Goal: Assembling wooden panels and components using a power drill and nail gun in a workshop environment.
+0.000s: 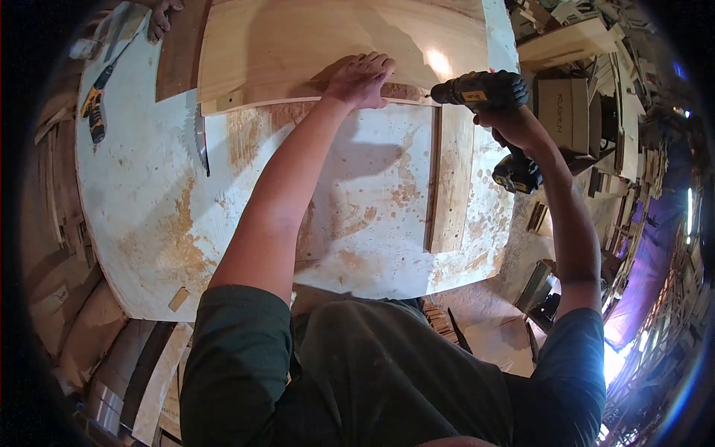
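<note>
A wide, light-brown wooden panel (313, 45) lies across the far part of the worktable, with a narrow wooden strip (402, 92) along its near edge. My left hand (361, 80) is closed over that near edge, fingers on top and thumb toward me. A black and yellow cordless drill (480, 91) is held sideways in my right hand (518, 128), fingers wrapped round its grip. The drill's tip points left and meets the strip near the panel's right end. Whether the bit is inside the wood is too small to tell.
A white, stained worktable (350, 238) carries a loose board (452, 179), a toothed saw blade (199, 141) partly beneath the panel, and a handsaw (95, 108). Another person's hand (160, 21) rests at far left. A cardboard box (564, 115) and wood scraps stand right.
</note>
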Tool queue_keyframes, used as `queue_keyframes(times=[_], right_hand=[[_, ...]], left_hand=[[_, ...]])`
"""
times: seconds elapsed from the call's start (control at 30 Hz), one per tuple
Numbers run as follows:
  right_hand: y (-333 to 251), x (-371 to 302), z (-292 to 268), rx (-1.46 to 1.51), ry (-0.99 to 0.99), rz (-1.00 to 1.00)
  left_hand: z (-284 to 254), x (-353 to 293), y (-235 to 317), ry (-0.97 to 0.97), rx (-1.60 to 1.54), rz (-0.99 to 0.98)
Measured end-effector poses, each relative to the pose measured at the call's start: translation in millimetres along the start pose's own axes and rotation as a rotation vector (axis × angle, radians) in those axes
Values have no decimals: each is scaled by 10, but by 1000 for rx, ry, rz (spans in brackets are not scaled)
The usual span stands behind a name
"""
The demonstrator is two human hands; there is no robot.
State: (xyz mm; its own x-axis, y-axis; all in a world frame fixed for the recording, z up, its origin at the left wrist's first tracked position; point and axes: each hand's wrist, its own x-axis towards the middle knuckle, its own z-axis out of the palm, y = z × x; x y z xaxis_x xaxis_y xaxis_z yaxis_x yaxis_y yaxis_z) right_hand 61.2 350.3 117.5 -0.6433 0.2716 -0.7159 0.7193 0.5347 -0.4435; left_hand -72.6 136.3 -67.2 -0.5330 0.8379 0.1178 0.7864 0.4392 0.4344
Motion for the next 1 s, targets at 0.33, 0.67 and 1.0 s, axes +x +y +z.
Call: queue_keyframes(times=[0.33, 0.67, 1.0], right_hand=[[126, 58, -16, 60, -11, -53], [85, 76, -62, -68, -21, -12], [765, -261, 234, 224, 14, -175]], left_hand=[[51, -4, -28, 18, -9, 15], [-20, 18, 19, -27, 17, 4], [141, 2, -74, 128, 67, 47]])
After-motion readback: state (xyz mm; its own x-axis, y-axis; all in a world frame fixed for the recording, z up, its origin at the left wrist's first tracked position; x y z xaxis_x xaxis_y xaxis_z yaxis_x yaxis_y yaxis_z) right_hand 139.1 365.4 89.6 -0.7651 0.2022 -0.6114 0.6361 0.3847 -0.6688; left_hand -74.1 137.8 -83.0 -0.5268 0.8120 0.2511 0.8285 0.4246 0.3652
